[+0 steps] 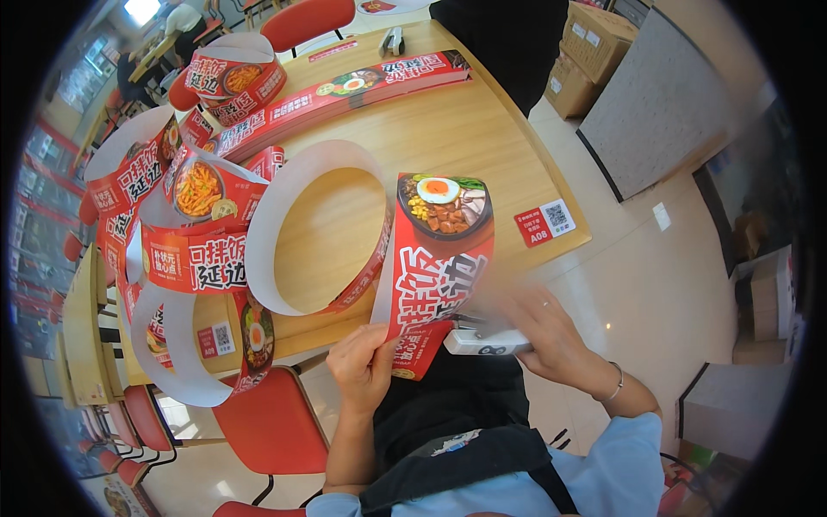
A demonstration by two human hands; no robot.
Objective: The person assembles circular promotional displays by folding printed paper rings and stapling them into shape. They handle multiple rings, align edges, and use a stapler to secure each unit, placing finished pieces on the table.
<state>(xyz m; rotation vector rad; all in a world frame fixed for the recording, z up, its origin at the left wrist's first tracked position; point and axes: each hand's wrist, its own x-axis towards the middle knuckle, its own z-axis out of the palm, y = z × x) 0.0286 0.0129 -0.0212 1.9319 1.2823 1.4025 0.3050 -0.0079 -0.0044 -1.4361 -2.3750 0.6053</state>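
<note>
My left hand (362,366) pinches the lower left edge of a red printed paper strip (444,258), which shows a bowl of food topped with an egg. The strip curves up and away from me, with its white back showing at the left edge. In my right hand (551,336), partly smeared by motion, is a white stapler (487,342). Its jaw end meets the right edge of the strip near the strip's lower end. Whether the jaws are pressed together is hard to make out. Beside the strip stands a closed paper ring (323,155), white inside and red outside.
More paper rings (194,263) cluster on the table's left side. Behind them lies a long stack of flat red strips (345,95). A second stapler (392,41) rests near the far edge. Red chairs (271,422), cardboard boxes (599,47) and a person in black (504,43) surround the wooden table (482,129).
</note>
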